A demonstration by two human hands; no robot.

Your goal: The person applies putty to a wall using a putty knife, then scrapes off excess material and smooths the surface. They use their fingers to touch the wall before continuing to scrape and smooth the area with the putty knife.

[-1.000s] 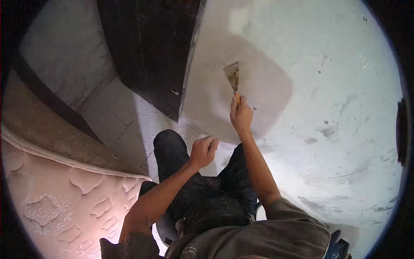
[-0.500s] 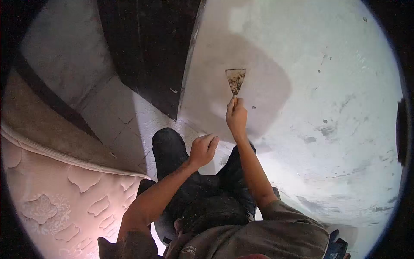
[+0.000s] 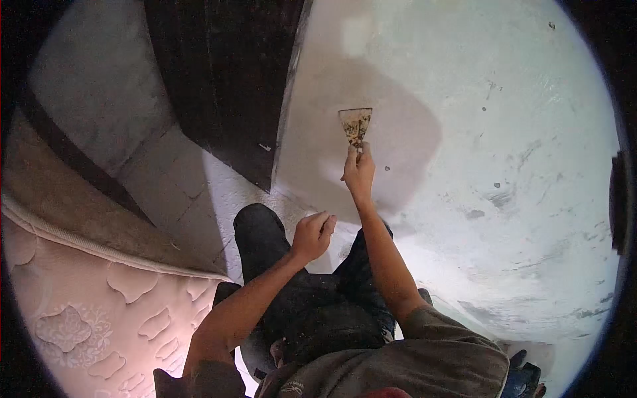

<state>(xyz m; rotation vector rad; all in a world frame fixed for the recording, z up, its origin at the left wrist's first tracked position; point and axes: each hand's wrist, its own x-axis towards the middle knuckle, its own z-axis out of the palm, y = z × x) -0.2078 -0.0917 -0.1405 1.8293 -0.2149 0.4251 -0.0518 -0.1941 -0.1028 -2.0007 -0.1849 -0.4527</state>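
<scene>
My right hand (image 3: 358,174) is wrapped round the handle of a putty knife (image 3: 356,122). Its wide blade points up and away from me, against or very near the pale wall (image 3: 411,159); contact cannot be made out. Dirt or old filler mottles the blade. Lower and to the left, my left hand (image 3: 314,237) is closed in front of my knees, fingers curled inward, so anything inside it is hidden.
A dark panel, perhaps a door (image 3: 225,79), stands left of the wall. At the lower left is a pink quilted mattress (image 3: 126,325). Pale floor tiles (image 3: 222,192) lie between them. Dark marks and small holes dot the wall.
The putty knife and my right hand have shifted slightly left, with the fingers now closer to the blade. My left hand has barely moved. The view has shifted a little.
</scene>
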